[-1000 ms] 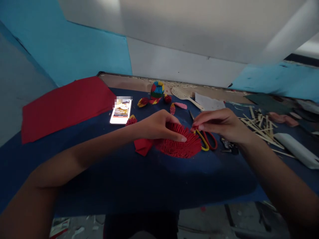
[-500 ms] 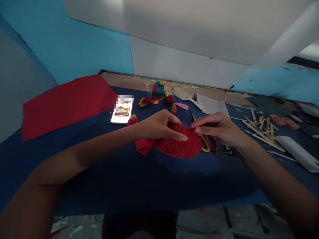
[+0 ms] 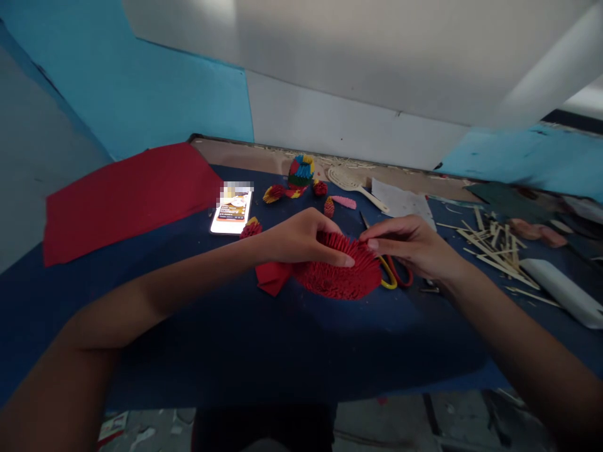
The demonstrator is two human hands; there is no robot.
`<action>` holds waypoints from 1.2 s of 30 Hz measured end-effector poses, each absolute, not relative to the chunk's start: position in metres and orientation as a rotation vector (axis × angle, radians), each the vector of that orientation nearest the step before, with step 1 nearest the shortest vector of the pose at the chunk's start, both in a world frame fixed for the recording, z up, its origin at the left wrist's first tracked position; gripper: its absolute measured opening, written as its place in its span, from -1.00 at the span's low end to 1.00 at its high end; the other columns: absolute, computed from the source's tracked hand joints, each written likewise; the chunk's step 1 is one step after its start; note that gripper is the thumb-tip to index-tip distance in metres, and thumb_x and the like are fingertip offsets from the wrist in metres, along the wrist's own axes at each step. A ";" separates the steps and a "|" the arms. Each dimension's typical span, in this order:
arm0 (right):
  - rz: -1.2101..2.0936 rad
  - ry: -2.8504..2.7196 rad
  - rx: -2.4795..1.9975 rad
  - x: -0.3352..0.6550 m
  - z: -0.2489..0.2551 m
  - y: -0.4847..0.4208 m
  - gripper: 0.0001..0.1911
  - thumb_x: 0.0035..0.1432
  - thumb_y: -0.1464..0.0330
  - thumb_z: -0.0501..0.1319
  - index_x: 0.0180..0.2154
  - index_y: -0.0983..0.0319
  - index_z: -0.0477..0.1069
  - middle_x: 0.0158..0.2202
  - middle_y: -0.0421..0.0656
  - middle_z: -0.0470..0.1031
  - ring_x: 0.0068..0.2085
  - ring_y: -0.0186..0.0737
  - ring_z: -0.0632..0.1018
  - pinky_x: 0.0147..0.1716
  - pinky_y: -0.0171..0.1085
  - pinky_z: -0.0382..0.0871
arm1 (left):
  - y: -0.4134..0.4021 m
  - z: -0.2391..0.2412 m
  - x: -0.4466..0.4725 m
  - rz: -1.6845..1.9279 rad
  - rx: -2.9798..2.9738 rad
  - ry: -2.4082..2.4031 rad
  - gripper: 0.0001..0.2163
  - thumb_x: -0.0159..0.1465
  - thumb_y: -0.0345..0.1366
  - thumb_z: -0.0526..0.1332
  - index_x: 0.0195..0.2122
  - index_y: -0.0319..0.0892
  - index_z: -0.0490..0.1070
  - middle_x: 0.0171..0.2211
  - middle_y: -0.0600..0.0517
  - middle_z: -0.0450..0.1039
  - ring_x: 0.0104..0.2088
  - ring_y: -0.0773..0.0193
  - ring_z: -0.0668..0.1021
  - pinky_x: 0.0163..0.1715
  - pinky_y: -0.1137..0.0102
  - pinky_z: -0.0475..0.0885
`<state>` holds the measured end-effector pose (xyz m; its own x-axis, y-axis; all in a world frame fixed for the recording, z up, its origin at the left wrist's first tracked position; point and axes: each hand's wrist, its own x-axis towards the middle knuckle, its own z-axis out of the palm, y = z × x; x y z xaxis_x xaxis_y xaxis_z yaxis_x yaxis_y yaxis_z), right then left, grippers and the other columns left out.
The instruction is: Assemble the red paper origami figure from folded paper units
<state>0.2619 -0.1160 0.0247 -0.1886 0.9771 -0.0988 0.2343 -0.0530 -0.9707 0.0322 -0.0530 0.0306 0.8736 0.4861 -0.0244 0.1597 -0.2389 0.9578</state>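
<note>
A round red folded-paper piece [image 3: 342,279], built of many small pointed units, rests on the blue table in front of me. My left hand [image 3: 311,238] grips its left and upper side, thumb laid across the top and fingers hidden behind. At its upper right edge, the thumb and forefinger of my right hand [image 3: 405,242] are pinched together; whether a loose unit or the rim is between them I cannot make out. A flat red folded paper [image 3: 273,277] lies by its left side. Scissors [image 3: 390,273] with yellow and red handles lie partly under my right hand.
A lit phone [image 3: 232,210] lies left of centre beside a large red sheet [image 3: 127,201]. Behind my hands are a colourful paper model [image 3: 301,172], a cream hairbrush [image 3: 351,182] and a white paper [image 3: 402,201]. Thin wooden sticks [image 3: 499,245] and a white roll [image 3: 563,292] lie right.
Both hands keep almost the same place on the red paper piece. The view has shifted very slightly; nothing has visibly been taken up or let go.
</note>
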 end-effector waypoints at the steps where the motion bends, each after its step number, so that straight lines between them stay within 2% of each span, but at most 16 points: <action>1: 1.295 -1.502 -1.338 0.262 0.025 -0.116 -0.80 -0.10 0.19 0.49 -0.36 0.07 0.66 -0.42 -0.20 0.64 -0.42 -0.35 0.59 -0.42 -0.37 0.51 | -0.053 0.030 0.032 0.330 1.811 0.484 -0.77 0.09 -0.19 0.38 -0.52 -0.28 0.49 -0.59 0.11 0.34 -0.54 0.45 0.35 -0.54 0.51 0.20; 12: 1.302 -1.605 -1.287 0.266 0.028 -0.115 -0.84 -0.05 0.24 0.47 -0.33 0.07 0.67 -0.37 -0.18 0.66 -0.38 -0.32 0.61 -0.38 -0.34 0.52 | -0.052 0.030 0.031 0.312 1.802 0.437 -0.76 0.09 -0.19 0.39 -0.53 -0.27 0.47 -0.61 0.12 0.32 -0.55 0.44 0.34 -0.55 0.50 0.20; 26: 1.254 -1.758 -1.338 0.263 0.043 -0.116 -0.83 -0.01 0.25 0.44 -0.30 0.10 0.67 -0.36 -0.19 0.66 -0.37 -0.32 0.62 -0.35 -0.36 0.54 | -0.056 0.030 0.031 0.310 1.804 0.444 -0.78 0.09 -0.19 0.39 -0.47 -0.28 0.52 -0.58 0.10 0.38 -0.53 0.43 0.39 -0.53 0.51 0.25; 29: 1.263 -1.676 -1.348 0.258 0.041 -0.118 -0.85 -0.05 0.26 0.47 -0.34 0.08 0.67 -0.38 -0.21 0.66 -0.39 -0.34 0.61 -0.36 -0.38 0.52 | -0.056 0.028 0.031 0.333 1.823 0.464 -0.77 0.10 -0.18 0.38 -0.44 -0.28 0.54 -0.57 0.10 0.38 -0.52 0.42 0.40 -0.53 0.51 0.25; 33: 1.267 -1.370 -1.418 0.249 0.035 -0.125 -0.82 -0.16 0.24 0.52 -0.42 0.09 0.65 -0.50 -0.21 0.61 -0.52 -0.38 0.54 -0.54 -0.40 0.42 | -0.055 0.027 0.032 0.392 1.848 0.508 -0.75 0.10 -0.15 0.37 -0.44 -0.28 0.54 -0.58 0.11 0.37 -0.53 0.42 0.39 -0.53 0.51 0.24; 36: 1.269 -1.212 -1.449 0.243 0.033 -0.130 -0.77 -0.25 0.22 0.55 -0.45 0.12 0.64 -0.52 -0.19 0.59 -0.55 -0.39 0.51 -0.59 -0.40 0.38 | -0.056 0.027 0.032 0.403 1.878 0.537 -0.75 0.10 -0.14 0.37 -0.45 -0.28 0.54 -0.59 0.12 0.35 -0.53 0.42 0.38 -0.54 0.51 0.22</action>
<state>0.2433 -0.1296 0.0332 0.0203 0.9836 -0.1795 0.1340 -0.1806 -0.9744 0.0324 -0.0556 0.0266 0.8400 0.5420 0.0235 0.1732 -0.3089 0.9352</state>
